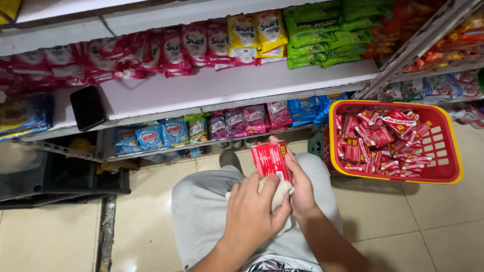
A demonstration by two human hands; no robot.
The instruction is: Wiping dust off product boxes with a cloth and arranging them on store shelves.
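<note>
Right hand [301, 187] gripping a small red box [270, 159] upright over the lap. Left hand [252, 214] closed on a pale cloth [280, 191], pressed against the box's lower edge. Beyond the right hand, on the floor, a red basket [450, 146] full of matching red boxes.

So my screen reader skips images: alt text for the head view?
Right hand holds a small red box while the left hand presses a pale cloth to it, beside a red basket of matching packets.
</note>
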